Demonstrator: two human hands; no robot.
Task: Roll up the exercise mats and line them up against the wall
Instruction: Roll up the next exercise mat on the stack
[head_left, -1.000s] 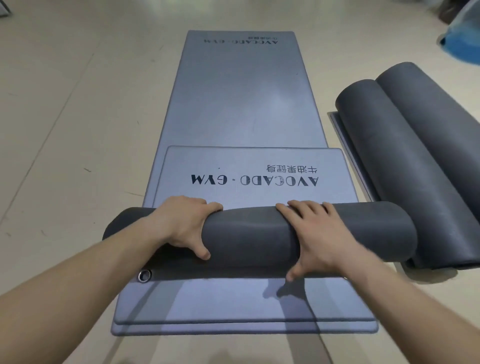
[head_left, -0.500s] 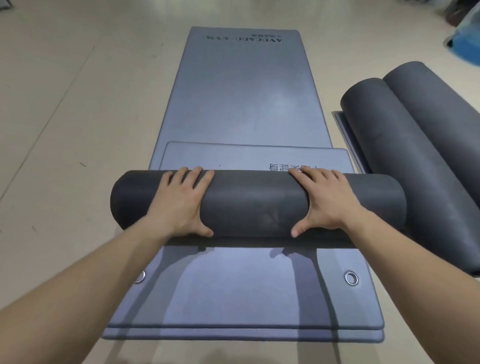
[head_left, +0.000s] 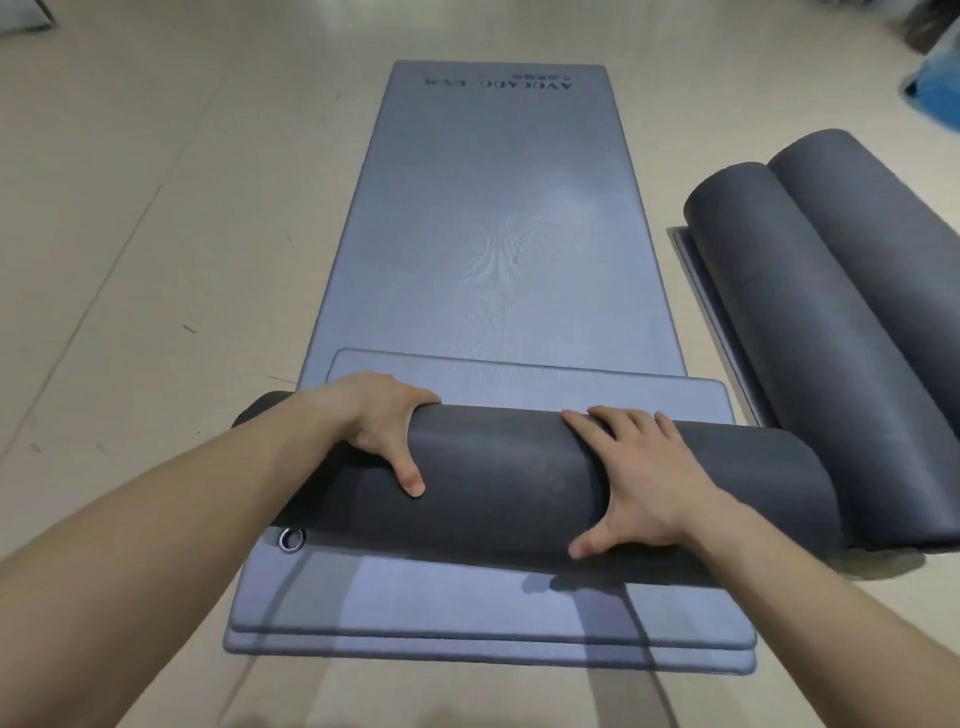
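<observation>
Head view: the roll (head_left: 509, 467) is lying crosswise on two flat mats (head_left: 493, 234) stacked on the floor (head_left: 130, 260). Its long axis is running left to right and slightly askew, with the left end sitting a little farther from the person than the right. The left hand (head_left: 374, 421) is gripping the roll near its left end, with the fingers curling over the far side out of sight and the thumb pressing the near face. The right hand (head_left: 639, 478) is resting right of the middle. Its fingers (head_left: 623, 431) are lying fairly straight over the crest and its thumb is splaying low on the near side, so it is pressing rather than clasping. Just beyond both sets of fingers a short flat strip (head_left: 519, 382) of the same mat is lying unrolled, its free edge running nearly parallel to the roll. The travel left to make is thus pointing straight away from the person, at right angles to the long axis. Judging by the skew, the right hand is needing to push slightly farther than the left. The roll's right end is appearing to touch the nearer of two rolled mats (head_left: 810, 322) lying lengthwise at the right, which may be crowding that end. An eyelet (head_left: 292, 539) is showing on a dark edge under the roll's near left corner. No wall is showing.
</observation>
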